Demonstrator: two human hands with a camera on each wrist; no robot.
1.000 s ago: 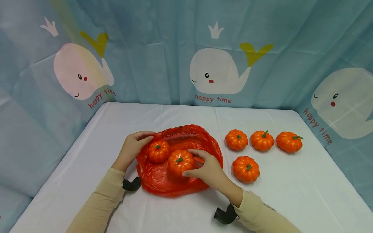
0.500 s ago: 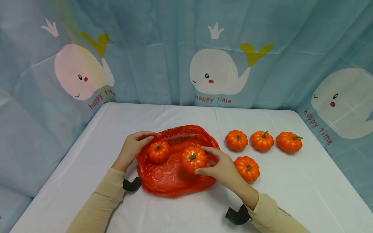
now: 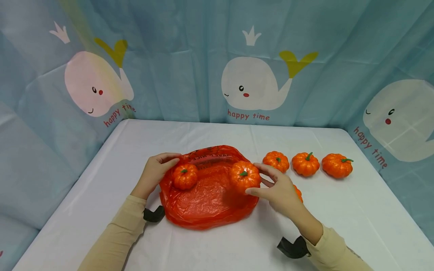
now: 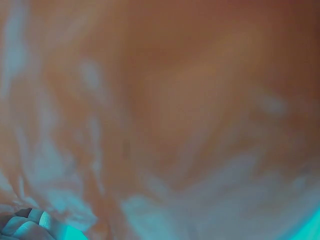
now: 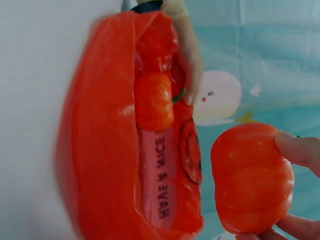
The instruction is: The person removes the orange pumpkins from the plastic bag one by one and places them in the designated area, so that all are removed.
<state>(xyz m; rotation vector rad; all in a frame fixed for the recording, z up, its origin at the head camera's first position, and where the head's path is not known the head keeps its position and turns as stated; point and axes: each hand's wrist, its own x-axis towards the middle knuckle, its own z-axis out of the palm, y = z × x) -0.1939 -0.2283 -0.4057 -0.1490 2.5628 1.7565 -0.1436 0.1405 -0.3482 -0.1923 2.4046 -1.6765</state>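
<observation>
A red plastic bag (image 3: 200, 207) with printed lettering lies spread open on the table. My left hand (image 3: 155, 171) pinches its rim at the left side. Inside the bag by that hand sits one small orange pumpkin (image 3: 185, 176) with a green stem. My right hand (image 3: 278, 188) grips another pumpkin (image 3: 244, 177) between thumb and fingers, raised over the bag's right part. The right wrist view shows this held pumpkin (image 5: 252, 177) up close, beside the bag's mouth. Blurred bag plastic (image 4: 175, 100) fills most of the left wrist view.
Three pumpkins stand in a row at the right back: a left one (image 3: 276, 161), a middle one (image 3: 305, 164) and a right one (image 3: 337, 165). A further pumpkin (image 3: 298, 192) is mostly hidden behind my right hand. A whale-print curtain (image 3: 190, 67) hangs beyond the white table (image 3: 203, 248).
My right hand has moved right and slightly back with its pumpkin, from the middle of the bag to the bag's right side. My left hand stays at the rim.
</observation>
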